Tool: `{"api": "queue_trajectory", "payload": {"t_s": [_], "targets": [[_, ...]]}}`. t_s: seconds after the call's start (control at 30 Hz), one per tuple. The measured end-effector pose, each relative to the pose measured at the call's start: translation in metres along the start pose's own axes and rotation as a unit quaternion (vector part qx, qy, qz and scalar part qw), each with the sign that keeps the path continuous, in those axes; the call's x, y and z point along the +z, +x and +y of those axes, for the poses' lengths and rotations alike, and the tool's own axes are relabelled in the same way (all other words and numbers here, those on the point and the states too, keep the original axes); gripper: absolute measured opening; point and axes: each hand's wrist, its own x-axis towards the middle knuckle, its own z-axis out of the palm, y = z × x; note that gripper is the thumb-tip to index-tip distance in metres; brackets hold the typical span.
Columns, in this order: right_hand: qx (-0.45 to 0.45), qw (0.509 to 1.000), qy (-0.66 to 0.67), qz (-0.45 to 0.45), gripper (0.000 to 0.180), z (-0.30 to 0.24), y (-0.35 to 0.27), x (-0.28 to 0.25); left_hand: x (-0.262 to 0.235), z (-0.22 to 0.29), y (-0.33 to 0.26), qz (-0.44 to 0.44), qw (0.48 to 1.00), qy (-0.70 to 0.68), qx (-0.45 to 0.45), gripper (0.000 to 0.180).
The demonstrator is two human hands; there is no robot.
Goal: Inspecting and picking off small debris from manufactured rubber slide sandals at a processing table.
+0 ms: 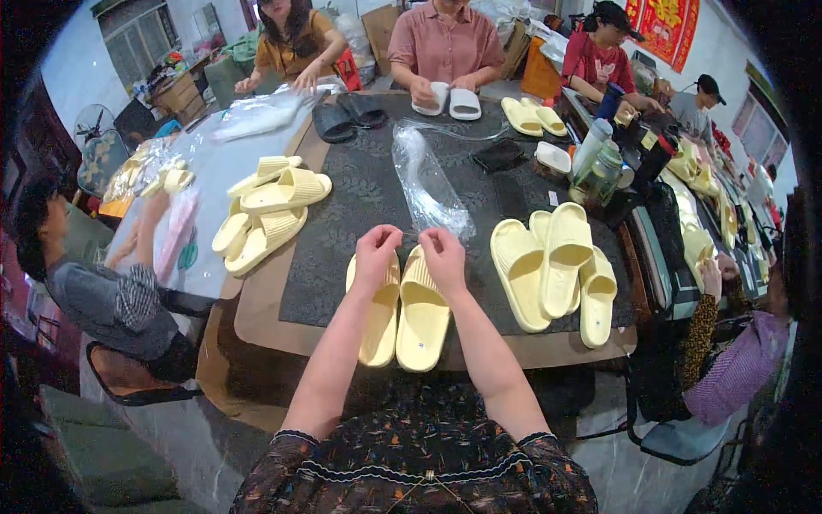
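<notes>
The left hand [378, 249] and right hand [443, 255] are pinched closed at the fingertips on what looks like a thin strand [412, 233] (too fine to make out clearly), just above 2 pale yellow slide slippers [423, 330] lying side by side at the near edge of the table [257, 319]. A clear plastic bag [425, 184] lies just beyond the hands; 4 ribbed yellow slippers [287, 190] overlap to the left, 4 smoother-looking yellow slippers [516, 274] to the right.
</notes>
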Motion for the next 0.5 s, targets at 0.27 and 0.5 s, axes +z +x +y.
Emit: {"api": "queue_trajectory", "payload": {"t_s": [0.27,0.5], "targets": [[-0.216,0.973,-0.013,0.076,0.006,-0.042,-0.019,-0.030,-0.010,-0.006,0.007,0.039,0.990,-0.107,-0.087,0.016],[-0.014,0.936,-0.296,-0.190,0.037,-0.081,-0.091,-0.029,-0.022,-0.007,0.010,0.099,0.981,-0.148,-0.075,0.016]]}}
